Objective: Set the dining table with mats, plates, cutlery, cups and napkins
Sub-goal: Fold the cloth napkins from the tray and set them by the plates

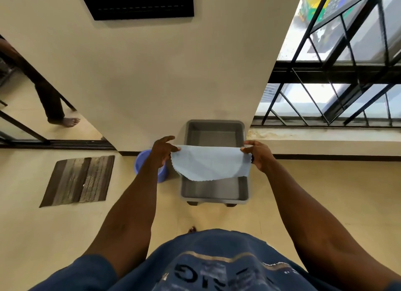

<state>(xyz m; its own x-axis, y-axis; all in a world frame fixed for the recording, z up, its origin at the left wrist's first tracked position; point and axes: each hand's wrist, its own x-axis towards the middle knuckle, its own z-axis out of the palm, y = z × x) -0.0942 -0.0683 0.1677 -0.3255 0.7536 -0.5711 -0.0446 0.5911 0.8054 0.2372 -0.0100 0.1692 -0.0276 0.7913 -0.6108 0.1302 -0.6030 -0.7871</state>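
A pale blue cloth napkin (pixel 209 162) with zigzag edges hangs stretched in the air between my two hands. My left hand (pixel 162 151) pinches its upper left corner and my right hand (pixel 258 155) pinches its upper right corner. The napkin sags in a curve in front of a grey plastic tub (pixel 214 190) that stands on the floor by the wall; the tub's visible inside holds nothing. No dining table, plates, cutlery or cups are in view.
A blue plastic bucket (pixel 141 160) stands left of the tub, partly behind my left arm. A striped brown doormat (pixel 79 181) lies on the floor at left. Another person's leg and bare foot (pixel 69 121) are at the doorway. A barred window (pixel 336 84) is at right.
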